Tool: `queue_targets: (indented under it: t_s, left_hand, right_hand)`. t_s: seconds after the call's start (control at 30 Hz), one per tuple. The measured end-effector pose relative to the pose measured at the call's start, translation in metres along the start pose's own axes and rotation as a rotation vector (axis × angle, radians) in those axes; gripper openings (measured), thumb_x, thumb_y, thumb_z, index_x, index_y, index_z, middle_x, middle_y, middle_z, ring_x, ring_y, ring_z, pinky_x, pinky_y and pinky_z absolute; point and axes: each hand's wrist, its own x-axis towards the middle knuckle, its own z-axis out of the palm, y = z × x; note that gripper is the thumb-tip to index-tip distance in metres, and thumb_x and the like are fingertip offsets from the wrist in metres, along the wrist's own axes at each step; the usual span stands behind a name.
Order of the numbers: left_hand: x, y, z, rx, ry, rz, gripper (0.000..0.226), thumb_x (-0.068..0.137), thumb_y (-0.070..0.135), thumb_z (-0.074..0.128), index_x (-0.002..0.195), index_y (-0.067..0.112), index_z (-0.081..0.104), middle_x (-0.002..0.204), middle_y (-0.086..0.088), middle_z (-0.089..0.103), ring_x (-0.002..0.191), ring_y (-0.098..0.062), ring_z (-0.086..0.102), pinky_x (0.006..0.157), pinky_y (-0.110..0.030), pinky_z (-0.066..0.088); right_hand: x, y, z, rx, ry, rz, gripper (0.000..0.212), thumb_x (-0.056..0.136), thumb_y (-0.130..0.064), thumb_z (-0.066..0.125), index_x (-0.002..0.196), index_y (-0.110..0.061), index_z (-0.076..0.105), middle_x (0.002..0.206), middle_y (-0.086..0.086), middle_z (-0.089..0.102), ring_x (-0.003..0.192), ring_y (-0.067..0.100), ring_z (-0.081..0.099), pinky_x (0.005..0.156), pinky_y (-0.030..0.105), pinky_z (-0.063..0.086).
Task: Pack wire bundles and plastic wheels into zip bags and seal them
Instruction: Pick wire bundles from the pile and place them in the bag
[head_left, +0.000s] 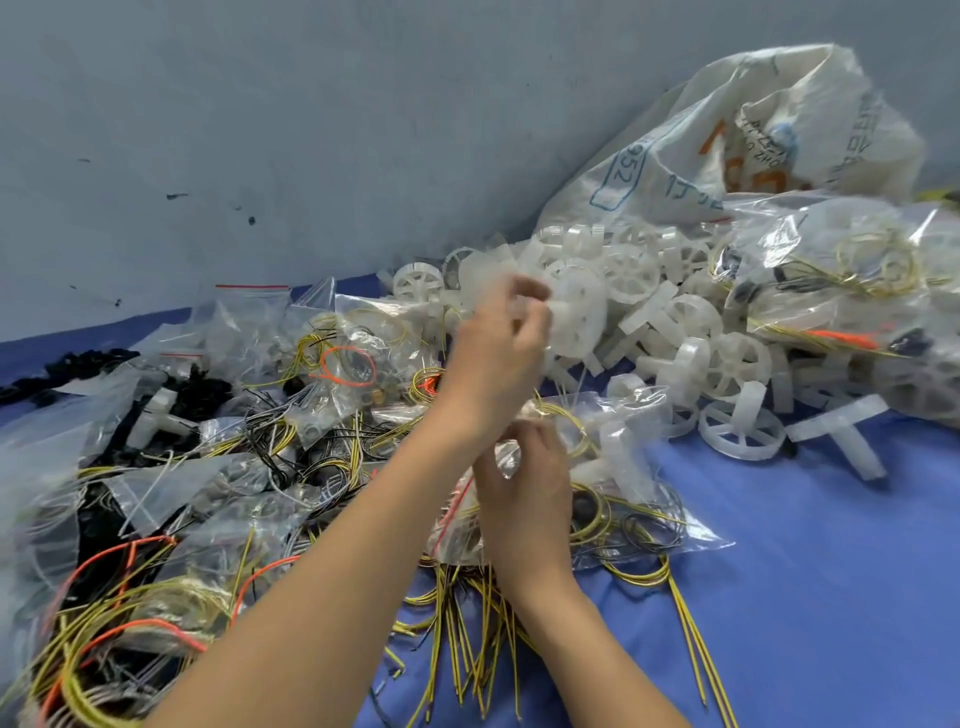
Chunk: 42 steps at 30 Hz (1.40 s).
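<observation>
Loose wires (467, 623) nearest; right hand (524, 493) grips zip bag (639, 499); left hand (498, 353) pinches wheel (579, 317) at pile (727, 358); sack (701, 150) behind.

Left hand (498, 348) fingers (524, 291) motion-blurred at wheel (579, 317); can't tell if they grip it. Right hand (524, 493) gripping bag (665, 519) hides its mouth, fingertips partly behind left wrist. Both forearms cut at bottom edge. Sack (691, 156) print folded, unreadable. Wires (104, 639) run off left edge. Packed bags (831, 270) cut at right edge.
</observation>
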Motion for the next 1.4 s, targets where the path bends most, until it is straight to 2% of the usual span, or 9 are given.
queue_targets:
  t_s: [0.23,0.43,0.57,0.73,0.87,1.0,1.1,1.2,1.4]
  left_hand:
    - [-0.091,-0.049,-0.079,-0.774,0.225,-0.441,0.017,0.096,0.018,0.046,0.097,0.012,0.062,0.062,0.0,0.05,0.051,-0.011,0.045,0.043,-0.022,0.038]
    - [-0.104,-0.062,-0.075,-0.584,0.149,-0.446,0.019,0.101,0.015,0.043,0.101,0.011,0.062,0.062,-0.004,0.06,0.045,-0.013,0.048,0.034,-0.021,0.036]
    - [-0.111,-0.052,-0.07,-0.328,-0.004,-0.343,0.019,0.102,0.018,0.047,0.108,0.011,0.063,0.065,0.001,0.066,0.039,-0.011,0.046,0.033,-0.019,0.035]
    - [-0.103,-0.037,-0.059,-0.273,-0.201,-0.276,0.022,0.103,0.022,0.046,0.104,0.013,0.066,0.05,0.006,0.048,0.038,-0.009,0.04,0.036,-0.017,0.031]
    - [-0.088,-0.029,-0.062,-0.159,-0.321,-0.169,0.022,0.101,0.018,0.052,0.098,0.001,0.066,0.073,-0.015,0.058,0.063,-0.016,0.05,0.057,-0.03,0.041]
    - [-0.081,-0.016,-0.066,0.018,-0.444,-0.016,0.03,0.092,0.008,0.049,0.08,0.027,0.068,0.068,0.011,0.066,0.063,0.004,0.054,0.058,-0.013,0.044]
    - [-0.074,-0.013,-0.065,0.025,-0.459,-0.037,0.023,0.095,0.017,0.052,0.082,0.017,0.07,0.067,0.003,0.066,0.065,0.001,0.056,0.059,-0.023,0.048]
    - [-0.073,-0.01,-0.065,0.013,-0.447,-0.088,0.032,0.096,0.015,0.055,0.067,0.019,0.068,0.052,0.016,0.057,0.051,0.007,0.048,0.052,-0.008,0.037]
    - [-0.077,-0.021,-0.076,0.05,-0.336,-0.095,0.03,0.084,0.039,0.06,0.078,0.011,0.069,0.072,-0.002,0.063,0.07,-0.007,0.053,0.065,-0.031,0.045]
  right_hand:
    - [0.001,-0.008,-0.002,0.175,0.009,0.117,0.019,0.093,-0.044,0.057,0.086,-0.028,0.063,0.095,-0.014,0.059,0.096,0.005,0.058,0.09,0.039,0.051]
    - [-0.003,-0.023,-0.007,0.101,0.058,-0.175,0.016,0.092,-0.04,0.056,0.085,-0.027,0.06,0.1,-0.014,0.056,0.104,0.007,0.057,0.082,0.009,0.038]
    - [-0.003,-0.033,-0.01,0.083,0.05,-0.259,0.01,0.094,-0.028,0.062,0.086,-0.023,0.061,0.102,-0.011,0.056,0.103,0.005,0.057,0.084,0.007,0.036]
    - [-0.004,-0.04,-0.015,0.03,0.072,-0.354,0.012,0.092,-0.031,0.058,0.088,-0.02,0.062,0.102,-0.012,0.057,0.102,0.007,0.058,0.086,0.014,0.04]
    - [-0.006,-0.038,-0.015,-0.134,0.146,-0.496,0.017,0.091,-0.03,0.058,0.087,-0.015,0.065,0.101,-0.006,0.061,0.101,0.012,0.055,0.089,0.035,0.047]
    - [-0.008,-0.036,-0.013,-0.137,0.129,-0.5,0.018,0.092,-0.033,0.059,0.087,-0.017,0.066,0.101,-0.007,0.06,0.101,0.005,0.049,0.085,0.036,0.048]
    - [-0.008,-0.036,-0.014,-0.103,0.125,-0.465,0.019,0.093,-0.035,0.058,0.087,-0.019,0.066,0.103,-0.009,0.059,0.101,0.006,0.05,0.083,0.036,0.048]
    - [-0.007,-0.036,-0.015,-0.077,0.121,-0.468,0.021,0.094,-0.035,0.056,0.087,-0.018,0.066,0.102,-0.01,0.059,0.1,0.009,0.053,0.083,0.035,0.049]
    - [-0.009,-0.037,-0.015,-0.081,0.131,-0.498,0.017,0.094,-0.033,0.057,0.091,-0.019,0.066,0.103,-0.01,0.059,0.101,0.008,0.053,0.086,0.032,0.047]
